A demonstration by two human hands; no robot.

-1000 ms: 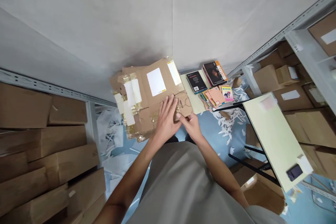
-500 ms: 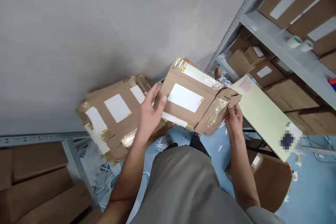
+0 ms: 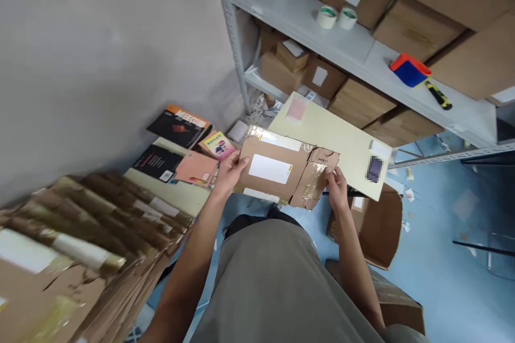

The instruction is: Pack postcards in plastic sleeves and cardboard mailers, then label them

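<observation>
Between my two hands is a flattened cardboard box (image 3: 267,167), with white labels and strips of shiny clear tape on it. My left hand (image 3: 230,172) grips its left edge, thumb on top and fingers mostly hidden underneath. At the right end, my right hand (image 3: 336,186) pinches the folded flap. The cardboard is held in the air in front of my body, over the near edge of a pale yellow table (image 3: 338,128). To the left lies a stack of flattened cardboard boxes (image 3: 60,278), also taped and labelled.
Books (image 3: 181,126) and a pink notebook (image 3: 197,167) lie on a pale surface by the wall. Metal shelving (image 3: 306,27) holds cartons, tape rolls (image 3: 326,17) and a red-blue tool (image 3: 410,69). An open carton (image 3: 380,228) stands on the blue floor (image 3: 438,289).
My view has turned to the right, with the cardboard still in both hands. It has moved away from the stack and now overlaps the yellow table. Books have come into sight.
</observation>
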